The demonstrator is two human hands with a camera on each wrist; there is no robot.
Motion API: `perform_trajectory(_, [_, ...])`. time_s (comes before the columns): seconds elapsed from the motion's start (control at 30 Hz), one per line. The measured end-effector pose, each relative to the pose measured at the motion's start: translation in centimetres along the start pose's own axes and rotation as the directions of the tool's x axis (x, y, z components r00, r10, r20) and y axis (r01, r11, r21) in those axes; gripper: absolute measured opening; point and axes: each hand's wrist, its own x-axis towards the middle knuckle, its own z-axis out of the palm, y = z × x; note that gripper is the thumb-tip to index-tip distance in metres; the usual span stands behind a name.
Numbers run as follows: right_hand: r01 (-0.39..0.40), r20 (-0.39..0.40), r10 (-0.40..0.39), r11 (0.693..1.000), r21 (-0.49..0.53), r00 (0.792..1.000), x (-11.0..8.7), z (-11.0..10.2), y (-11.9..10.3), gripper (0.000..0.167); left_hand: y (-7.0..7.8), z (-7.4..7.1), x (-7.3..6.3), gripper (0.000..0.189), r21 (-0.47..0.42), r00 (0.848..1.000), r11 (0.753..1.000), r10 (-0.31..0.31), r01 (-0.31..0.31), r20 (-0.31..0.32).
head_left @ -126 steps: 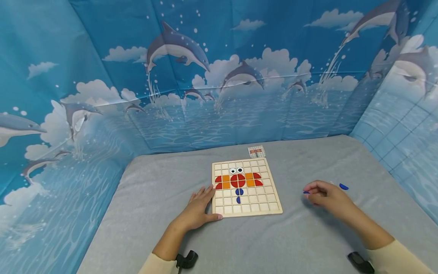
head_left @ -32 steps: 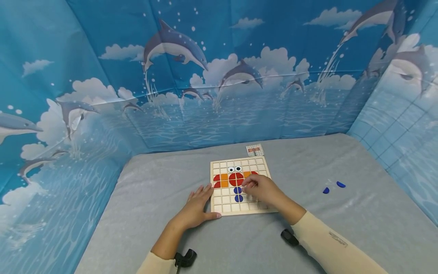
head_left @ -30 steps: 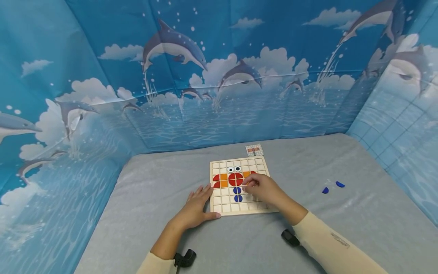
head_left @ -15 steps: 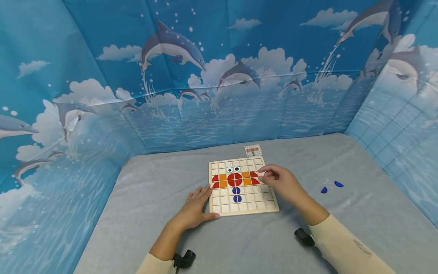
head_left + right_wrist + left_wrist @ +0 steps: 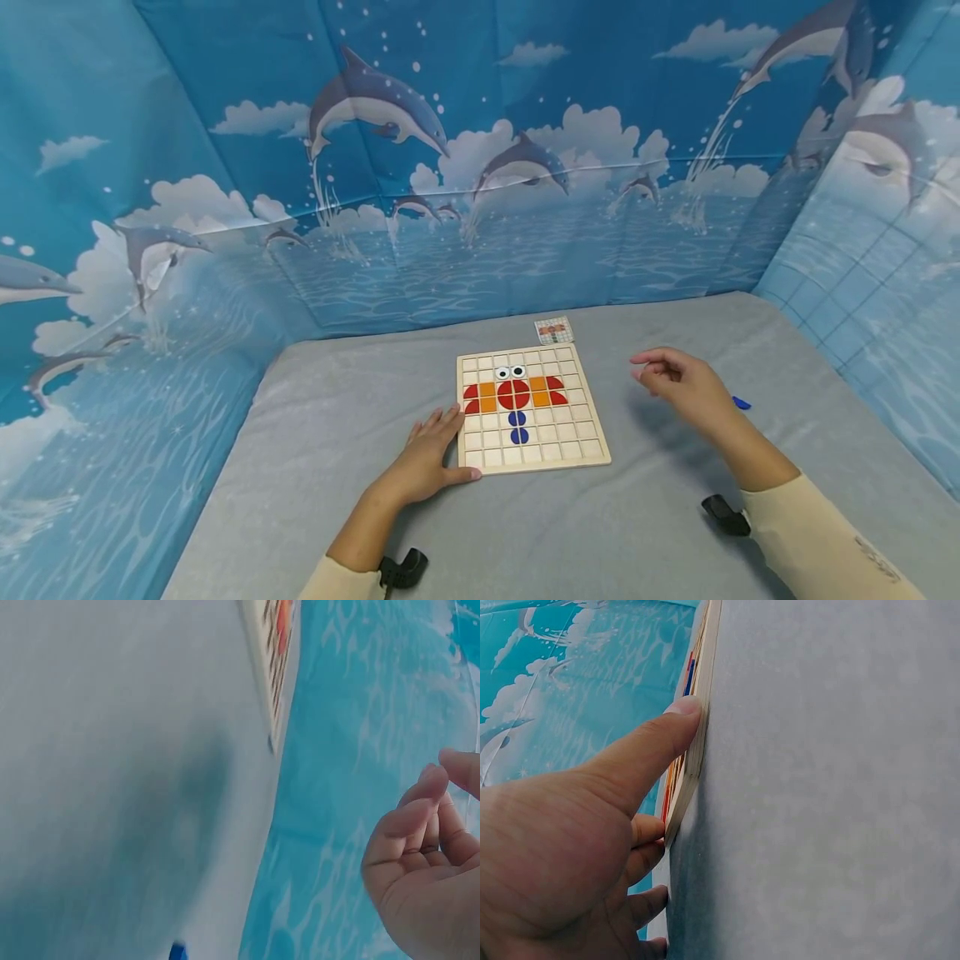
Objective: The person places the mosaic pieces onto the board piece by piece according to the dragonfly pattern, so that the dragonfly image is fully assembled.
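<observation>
A wooden grid board (image 5: 577,433) lies on the grey cloth with colored pieces in its cells. The pieces show two eyes (image 5: 517,372), a red disc (image 5: 507,389), orange squares (image 5: 487,390), red quarter pieces at both sides and blue half-round pieces (image 5: 514,436) below. My left hand (image 5: 427,458) rests against the board's near left corner, thumb (image 5: 660,746) on its edge in the left wrist view. Above the cloth right of the board is my right hand (image 5: 690,392), fingers loosely bent, nothing between them. A loose blue piece (image 5: 741,403) shows just past its wrist.
A small printed pattern card (image 5: 553,331) lies behind the board. A dolphin-print curtain (image 5: 450,250) encloses the back and sides of the grey cloth surface (image 5: 337,400). In the right wrist view, a blue piece (image 5: 178,952) shows at the bottom edge.
A second blue half-round came onto the board under the first, completing a lower disc. My right hand then left the board rightward, now covering one loose blue piece. My left hand stayed put.
</observation>
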Motion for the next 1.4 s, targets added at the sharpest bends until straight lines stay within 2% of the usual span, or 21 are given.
perform_trajectory(0.17, [-0.014,0.0,0.014,0.998,-0.068,1.0,0.0,-1.8,1.5,0.05,-0.2,0.1,0.0,0.099,-0.005,1.0,1.0,0.001,-0.002,-0.004])
perform_trajectory(0.33, [-0.027,0.033,0.031,0.993,-0.118,0.999,0.0,-3.8,3.4,0.058,-0.4,0.2,0.0,0.1,-0.004,1.0,1.0,-0.005,0.005,-0.004])
perform_trajectory(0.5, [-0.018,0.055,0.028,0.984,-0.177,0.998,-0.1,-5.1,5.2,0.058,-0.4,0.2,0.0,0.1,-0.003,1.0,1.0,-0.006,0.006,0.0])
perform_trajectory(0.77, [0.001,0.149,0.03,0.979,-0.203,0.988,-0.2,-6.1,7.2,0.041,-0.3,-0.1,0.1,0.099,-0.004,1.0,1.0,-0.006,0.006,-0.005])
perform_trajectory(0.93, [-0.02,0.203,0.062,0.979,-0.204,0.977,-0.2,-6.5,8.2,0.039,-0.2,-0.1,0.1,0.099,-0.001,1.0,1.0,-0.001,0.001,0.001])
perform_trajectory(1.13, [-0.035,0.232,0.084,0.978,-0.206,0.969,-0.2,-6.9,9.6,0.039,-0.1,-0.1,0.2,0.101,0.005,1.0,1.0,-0.011,0.011,0.005])
perform_trajectory(1.4, [-0.037,0.226,0.087,0.975,-0.218,0.97,-0.1,-6.9,10.7,0.036,-0.1,-0.1,0.1,0.1,-0.002,1.0,1.0,-0.01,0.01,0.004])
